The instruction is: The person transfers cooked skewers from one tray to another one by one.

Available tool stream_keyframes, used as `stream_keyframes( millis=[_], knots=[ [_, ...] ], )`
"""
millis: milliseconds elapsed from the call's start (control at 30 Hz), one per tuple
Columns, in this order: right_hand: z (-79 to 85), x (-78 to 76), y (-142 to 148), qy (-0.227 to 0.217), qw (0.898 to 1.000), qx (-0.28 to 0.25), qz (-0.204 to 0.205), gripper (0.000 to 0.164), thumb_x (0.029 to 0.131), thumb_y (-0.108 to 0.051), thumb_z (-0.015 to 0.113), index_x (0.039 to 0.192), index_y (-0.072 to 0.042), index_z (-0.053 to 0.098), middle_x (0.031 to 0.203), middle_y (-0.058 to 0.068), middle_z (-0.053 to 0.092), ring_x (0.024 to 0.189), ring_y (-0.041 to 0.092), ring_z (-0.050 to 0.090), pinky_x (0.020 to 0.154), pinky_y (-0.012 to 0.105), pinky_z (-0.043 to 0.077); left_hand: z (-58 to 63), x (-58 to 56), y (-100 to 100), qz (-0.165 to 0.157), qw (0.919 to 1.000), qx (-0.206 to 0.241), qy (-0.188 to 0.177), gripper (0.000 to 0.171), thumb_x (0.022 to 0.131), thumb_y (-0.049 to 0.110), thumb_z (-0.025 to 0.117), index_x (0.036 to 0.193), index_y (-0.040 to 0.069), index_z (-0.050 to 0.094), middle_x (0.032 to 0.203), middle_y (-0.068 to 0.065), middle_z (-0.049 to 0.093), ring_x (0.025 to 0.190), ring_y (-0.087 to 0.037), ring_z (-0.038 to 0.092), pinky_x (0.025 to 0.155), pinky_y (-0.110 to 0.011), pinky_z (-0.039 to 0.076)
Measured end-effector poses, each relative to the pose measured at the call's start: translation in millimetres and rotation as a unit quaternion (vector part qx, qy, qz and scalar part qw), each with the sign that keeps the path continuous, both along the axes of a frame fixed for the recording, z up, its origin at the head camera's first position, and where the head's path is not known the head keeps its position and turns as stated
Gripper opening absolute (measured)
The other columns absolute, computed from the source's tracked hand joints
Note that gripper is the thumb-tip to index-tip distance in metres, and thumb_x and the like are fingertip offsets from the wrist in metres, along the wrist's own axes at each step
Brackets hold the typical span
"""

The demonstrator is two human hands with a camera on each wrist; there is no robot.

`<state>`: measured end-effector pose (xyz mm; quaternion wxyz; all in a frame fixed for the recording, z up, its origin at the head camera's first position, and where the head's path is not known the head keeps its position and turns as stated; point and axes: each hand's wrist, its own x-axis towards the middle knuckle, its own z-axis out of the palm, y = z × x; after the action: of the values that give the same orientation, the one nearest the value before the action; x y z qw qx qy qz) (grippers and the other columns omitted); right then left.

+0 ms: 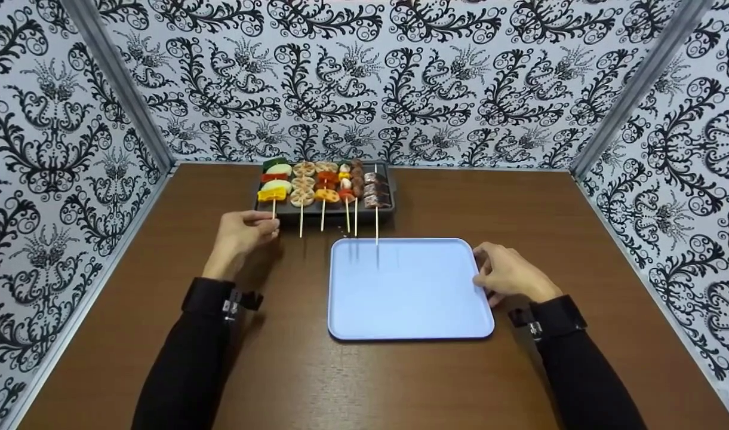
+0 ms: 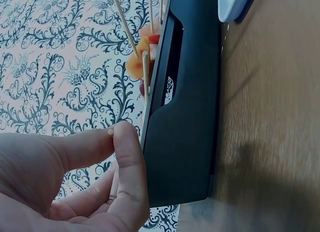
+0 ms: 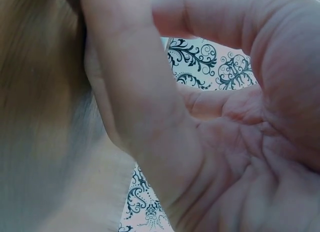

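My left hand point(image 1: 240, 236) pinches the wooden stick of the leftmost vegetable skewer point(image 1: 273, 194) between thumb and fingers. Yellow, red, pale and green pieces are threaded on it, and it lies on a dark grill point(image 2: 185, 142). In the left wrist view the stick's end point(image 2: 110, 132) shows between thumb and finger. At the light blue tray point(image 1: 409, 292), my right hand point(image 1: 510, 272) grips the right rim, thumb at the top edge and fingers lower down. The right wrist view shows that hand point(image 3: 145, 91) close up; the tray is mostly hidden there.
Beside the held skewer lie several others: mushroom-like slices point(image 1: 303, 182), mixed vegetables point(image 1: 326, 179), and dark-skinned chunks point(image 1: 376, 191) at the right. Their sticks overhang the grill's front, one reaching the tray's back rim. Patterned walls point(image 1: 352, 77) enclose the brown table point(image 1: 292, 370).
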<state>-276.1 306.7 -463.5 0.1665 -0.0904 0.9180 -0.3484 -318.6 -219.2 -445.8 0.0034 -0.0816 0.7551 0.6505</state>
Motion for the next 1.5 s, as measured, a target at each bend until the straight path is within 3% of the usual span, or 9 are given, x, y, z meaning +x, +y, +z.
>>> stream_keyframes(
  millis=[100,333,567,900,1300,1500],
  knots=[
    [-1.2,-0.1,0.0,-0.001,1.0,0.0,-0.001,0.058,0.092,-0.004,0.068,0.144,0.0,0.043,0.092,0.018,0.062,0.063,0.028,0.068,0.053,0.04,0.063,0.2,0.3,-0.2,-0.001,1.0,-0.004,-0.005,0.04,0.092,0.013,0.077,0.127,-0.005,0.066,0.113,-0.021,0.07,0.092,-0.022,0.071,0.092,-0.041,0.059],
    [-0.1,0.7,1.5,0.001,1.0,0.0,0.004,0.059,0.092,-0.004,0.069,0.145,0.0,0.042,0.091,0.018,0.063,0.064,0.028,0.067,0.053,0.04,0.063,1.6,1.2,2.1,0.0,1.0,0.001,0.009,0.037,0.092,0.01,0.077,0.125,-0.004,0.068,0.11,-0.021,0.071,0.088,-0.02,0.072,0.081,-0.03,0.062],
    [2.2,0.4,1.1,0.005,1.0,-0.003,0.004,0.06,0.092,-0.004,0.069,0.144,0.0,0.042,0.09,0.018,0.063,0.063,0.028,0.068,0.052,0.041,0.062,7.4,3.3,2.5,-0.009,0.9999,0.005,0.007,0.039,0.093,0.012,0.076,0.127,-0.005,0.065,0.116,-0.024,0.069,0.09,-0.02,0.072,0.092,-0.041,0.06],
    [0.9,0.9,1.7,-0.013,1.0,-0.016,0.0,0.06,0.091,-0.004,0.068,0.145,0.0,0.041,0.092,0.018,0.064,0.068,0.029,0.068,0.055,0.042,0.063,15.0,8.0,6.6,-0.017,0.9993,0.011,0.032,0.038,0.091,0.008,0.077,0.125,-0.006,0.067,0.115,-0.025,0.07,0.091,-0.025,0.074,0.089,-0.039,0.061],
    [-0.8,-0.8,1.8,-0.015,1.0,-0.015,0.002,0.06,0.092,-0.004,0.069,0.145,-0.001,0.04,0.09,0.018,0.064,0.068,0.029,0.068,0.056,0.041,0.063,33.5,28.3,25.8,-0.062,0.997,0.001,0.047,0.039,0.089,0.01,0.08,0.124,-0.004,0.067,0.109,-0.019,0.072,0.089,-0.024,0.073,0.084,-0.033,0.062],
    [-0.4,-0.6,1.7,-0.012,1.0,-0.006,0.01,0.059,0.094,-0.006,0.069,0.145,-0.001,0.041,0.091,0.016,0.064,0.068,0.028,0.068,0.055,0.04,0.063,38.1,38.2,36.1,-0.085,0.9946,-0.014,0.059,0.037,0.088,0.013,0.081,0.121,-0.001,0.07,0.106,-0.017,0.073,0.09,-0.025,0.073,0.083,-0.036,0.062]
  ],
)
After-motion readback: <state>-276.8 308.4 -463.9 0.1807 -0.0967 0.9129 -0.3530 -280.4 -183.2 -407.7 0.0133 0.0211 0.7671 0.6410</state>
